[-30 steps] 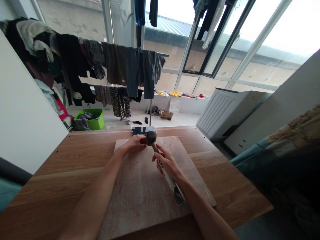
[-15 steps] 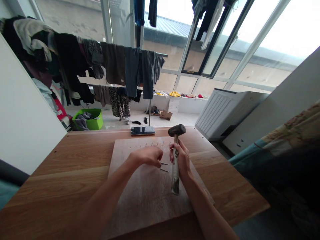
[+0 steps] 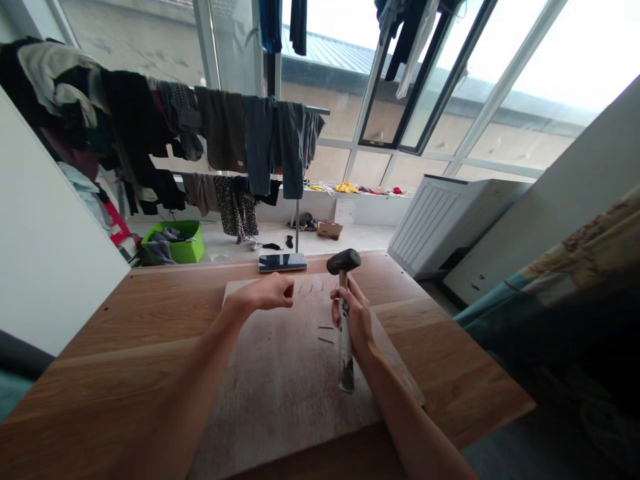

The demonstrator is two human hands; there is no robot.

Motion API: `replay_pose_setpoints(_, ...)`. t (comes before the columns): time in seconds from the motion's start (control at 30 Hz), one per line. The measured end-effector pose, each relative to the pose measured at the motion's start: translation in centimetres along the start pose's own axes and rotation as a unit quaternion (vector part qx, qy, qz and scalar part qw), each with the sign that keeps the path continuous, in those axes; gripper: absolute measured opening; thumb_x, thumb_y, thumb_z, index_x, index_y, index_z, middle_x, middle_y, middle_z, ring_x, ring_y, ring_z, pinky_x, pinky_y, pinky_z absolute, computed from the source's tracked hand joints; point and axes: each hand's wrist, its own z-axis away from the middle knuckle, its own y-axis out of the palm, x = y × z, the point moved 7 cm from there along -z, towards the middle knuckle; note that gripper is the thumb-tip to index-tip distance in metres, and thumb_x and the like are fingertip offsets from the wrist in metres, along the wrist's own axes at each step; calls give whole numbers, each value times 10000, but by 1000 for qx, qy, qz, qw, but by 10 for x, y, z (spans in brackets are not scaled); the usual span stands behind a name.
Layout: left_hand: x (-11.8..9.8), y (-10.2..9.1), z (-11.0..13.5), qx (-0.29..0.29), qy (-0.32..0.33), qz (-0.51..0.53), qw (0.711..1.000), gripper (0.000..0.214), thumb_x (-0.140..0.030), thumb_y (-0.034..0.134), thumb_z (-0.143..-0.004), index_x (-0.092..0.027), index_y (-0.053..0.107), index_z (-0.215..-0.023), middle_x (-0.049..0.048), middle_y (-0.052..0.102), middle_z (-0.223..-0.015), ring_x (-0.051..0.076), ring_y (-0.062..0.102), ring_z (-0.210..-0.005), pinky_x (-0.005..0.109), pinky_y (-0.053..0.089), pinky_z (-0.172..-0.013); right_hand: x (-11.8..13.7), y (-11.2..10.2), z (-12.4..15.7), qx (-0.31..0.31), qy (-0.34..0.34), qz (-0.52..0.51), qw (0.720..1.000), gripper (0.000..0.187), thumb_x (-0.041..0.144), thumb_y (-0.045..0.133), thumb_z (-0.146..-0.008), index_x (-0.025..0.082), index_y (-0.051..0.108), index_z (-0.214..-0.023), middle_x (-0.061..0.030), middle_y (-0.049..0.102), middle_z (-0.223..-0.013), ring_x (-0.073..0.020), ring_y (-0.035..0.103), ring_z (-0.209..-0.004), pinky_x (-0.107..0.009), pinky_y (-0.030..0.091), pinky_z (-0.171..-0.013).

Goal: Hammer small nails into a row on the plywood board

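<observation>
My right hand (image 3: 356, 312) is wrapped round the pale, worn handle of a hammer (image 3: 344, 260). Its dark, cylindrical head points up above the board (image 3: 290, 393). At the board's far left part, my left hand (image 3: 270, 291) is closed with its fingertips together beside a row of upright nails (image 3: 311, 289). Whatever those fingers hold is hidden. Two loose nails, an upper nail (image 3: 325, 327) and a lower nail (image 3: 326, 340), lie on the board just left of the hammer handle.
Under the board is a wooden table (image 3: 150, 307), with a phone (image 3: 283, 263) at its far edge. Beyond stand a green basket (image 3: 187, 250) of cloth, a rack of hanging clothes (image 3: 223, 130) and a white ribbed appliance (image 3: 425, 220). A curtain (image 3: 540, 293) hangs at the right.
My left hand has moved left and away from me, from the loose nails to the row of upright nails. The right hand still holds the hammer, shifted slightly left in view.
</observation>
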Motion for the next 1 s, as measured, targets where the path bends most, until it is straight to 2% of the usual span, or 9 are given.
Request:
replay_pose_setpoints(0.1, 28, -7, -2, -32, -38, -14, 999, 52, -127, 610, -713, -176, 620, -727, 5, 622, -679, 152, 554, -642, 243, 352, -562, -3, 2, 0, 9, 1, -2, 1000, 207, 381, 589, -825, 209, 536, -928, 38, 585, -744, -50, 427, -342, -186, 312, -290)
replay_pose_setpoints(0.2, 41, -5, -6, -49, -37, 4, 998, 84, -108, 597, -712, -174, 636, -746, 14, 644, -718, 158, 584, -685, 234, 371, -586, -4, 4, 1, 11, 1, 6, 1000, 220, 380, 583, -831, 209, 545, -963, 39, 585, -741, -51, 433, -341, -178, 306, -283)
replay_pose_setpoints(0.37, 42, -1, -10, -69, -8, 34, 997, 125, -81, 594, -683, -175, 657, -735, 12, 656, -722, 156, 593, -688, 226, 381, -600, -5, 7, 3, 16, -5, 23, 1000, 240, 375, 559, -845, 205, 555, -1014, 39, 581, -747, -49, 434, -340, -170, 315, -277)
replay_pose_setpoints(0.63, 47, 0, -10, -64, -18, 27, 997, 121, -101, 591, -679, -174, 669, -735, 16, 665, -723, 160, 592, -685, 232, 387, -596, -8, 16, 8, 44, 12, 33, 998, 241, 382, 575, -835, 201, 573, -993, 38, 590, -748, -44, 427, -346, -166, 328, -278)
replay_pose_setpoints(0.87, 47, 1, -9, -76, -8, 51, 996, 106, -109, 587, -662, -173, 662, -702, -2, 631, -672, 147, 568, -659, 226, 385, -588, -18, 34, 15, 127, 35, 15, 991, 501, 376, 593, -828, 210, 548, -1299, 21, 637, -771, -50, 422, -320, -181, 336, -263)
replay_pose_setpoints(1.0, 46, 2, -10, -78, 3, 52, 996, 100, -128, 594, -651, -179, 665, -701, -13, 619, -649, 140, 558, -644, 218, 386, -585, -21, 38, 17, 147, 34, 11, 988, 540, 374, 603, -831, 207, 534, -1340, 3, 660, -804, -49, 429, -324, -178, 333, -259)
